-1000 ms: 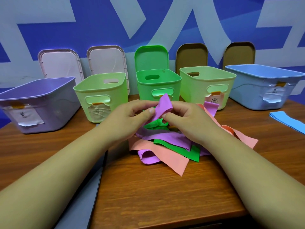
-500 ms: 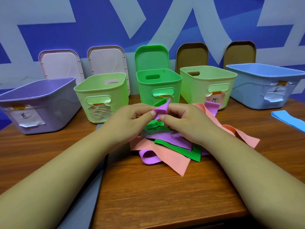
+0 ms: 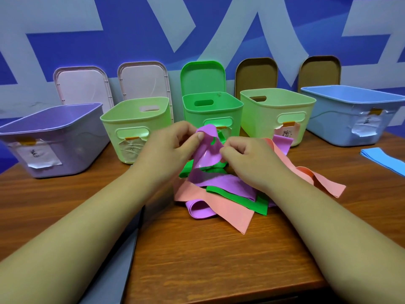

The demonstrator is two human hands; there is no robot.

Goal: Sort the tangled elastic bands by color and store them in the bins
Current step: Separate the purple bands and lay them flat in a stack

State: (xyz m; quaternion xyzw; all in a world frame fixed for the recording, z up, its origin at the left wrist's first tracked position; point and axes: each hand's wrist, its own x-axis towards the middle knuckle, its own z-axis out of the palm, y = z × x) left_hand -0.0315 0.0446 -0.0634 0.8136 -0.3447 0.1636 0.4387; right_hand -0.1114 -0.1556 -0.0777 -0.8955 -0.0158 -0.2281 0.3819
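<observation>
purple band (image 3: pixel 207 150) pinched by fingers of left hand (image 3: pixel 173 148) and right hand (image 3: pixel 247 159) | held just before green bin (image 3: pixel 212 108), long axis trailing down into pile (image 3: pixel 219 207) | purple bin (image 3: pixel 50 128) lay far left of green bin, left hand nearer

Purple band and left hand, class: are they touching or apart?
Touching. The head view shows the left hand pinching the raised purple band, thumb pressed flat against its upper edge.
</observation>
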